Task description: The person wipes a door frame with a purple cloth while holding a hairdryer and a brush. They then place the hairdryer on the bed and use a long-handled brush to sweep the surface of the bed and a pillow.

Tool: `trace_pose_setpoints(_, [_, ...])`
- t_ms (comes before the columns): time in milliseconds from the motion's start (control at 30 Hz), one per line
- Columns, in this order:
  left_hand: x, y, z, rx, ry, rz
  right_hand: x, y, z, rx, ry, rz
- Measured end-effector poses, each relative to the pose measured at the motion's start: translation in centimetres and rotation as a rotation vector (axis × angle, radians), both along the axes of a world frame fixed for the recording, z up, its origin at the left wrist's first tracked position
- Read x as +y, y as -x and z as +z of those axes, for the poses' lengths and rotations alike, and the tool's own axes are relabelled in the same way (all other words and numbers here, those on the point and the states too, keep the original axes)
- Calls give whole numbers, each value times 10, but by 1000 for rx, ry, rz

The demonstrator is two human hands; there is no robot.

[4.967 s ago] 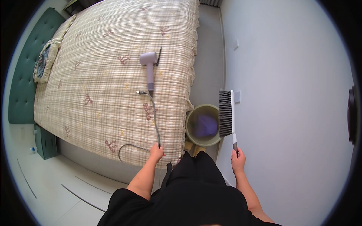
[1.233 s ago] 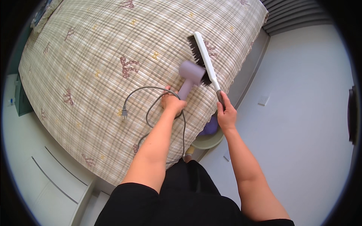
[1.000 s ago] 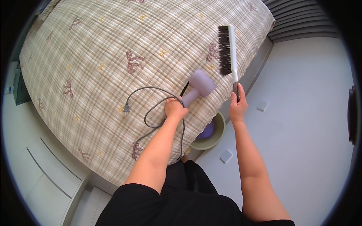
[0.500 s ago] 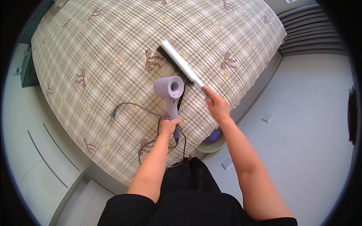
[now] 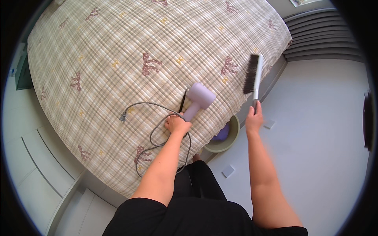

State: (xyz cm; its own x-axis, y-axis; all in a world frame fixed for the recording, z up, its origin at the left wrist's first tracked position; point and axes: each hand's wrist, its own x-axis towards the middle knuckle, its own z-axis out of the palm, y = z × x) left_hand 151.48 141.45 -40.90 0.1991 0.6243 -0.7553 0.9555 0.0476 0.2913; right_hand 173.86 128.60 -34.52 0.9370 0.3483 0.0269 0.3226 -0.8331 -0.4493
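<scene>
My left hand (image 5: 178,124) is closed round the handle of a lilac hair dryer (image 5: 201,95), whose barrel tilts to the right above the bed. The dryer's grey cord (image 5: 151,138) loops around my wrist and over the bedspread, ending in a two-pin plug (image 5: 123,116) to the left. A thin black stick-like thing (image 5: 183,100) shows just beyond that hand; whether I hold it is unclear. Out over the bed's right edge, my right hand (image 5: 254,118) grips a long white bed brush (image 5: 258,76) by its grey handle, dark bristles facing left.
A checked bedspread with bow patterns (image 5: 118,78) covers the large bed. By its right edge a pale green basin (image 5: 235,135) holds something purple (image 5: 221,133). Small square pieces (image 5: 228,171) lie on the grey floor. A dark pleated curtain (image 5: 319,33) hangs at far right.
The brush has swung right, off the middle of the bed to its right edge, and now points upward. My left hand has turned the hair dryer rightward, hiding its round opening.
</scene>
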Motion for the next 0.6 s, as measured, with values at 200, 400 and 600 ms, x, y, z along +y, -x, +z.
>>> trace_pose_setpoints(200, [-3,37,-21,-254,12,107,9,47,4,57,-208,519])
trace_pose_setpoints(400, [-30,94,-21,-169,-74,305,-14,8,-3,171,154,488])
trace_pose_setpoints(600, [-73,119,-25,-317,-196,709,-72,-114,-27,55,-55,-2])
